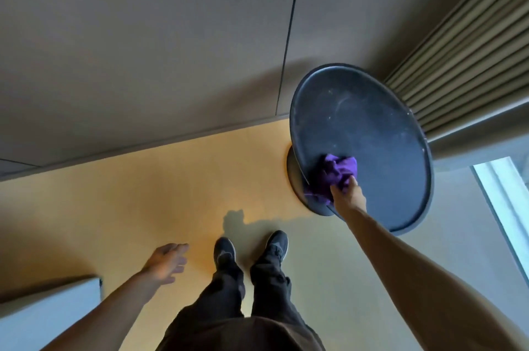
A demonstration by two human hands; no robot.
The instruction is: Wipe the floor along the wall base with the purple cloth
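At near left a pale block (48, 310) sits on the floor (114, 207); the left hand (167, 260) hangs beside it, fingers loosely spread and holding nothing; two dark shoes (250, 247) stand at centre; farther off runs the wall base (137, 147); to the right the right hand (347, 194) grips the bunched purple cloth (335, 174) on the round black table (372, 127); a pleated curtain (463, 58) hangs at far right.

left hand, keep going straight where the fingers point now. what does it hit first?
Probably nothing close. The left hand is open and empty, fingers aimed up-right over bare yellow floor. On that line the floor looks clear as far as the wall base. The hand's height above the floor is unclear, so floor contact could come first.
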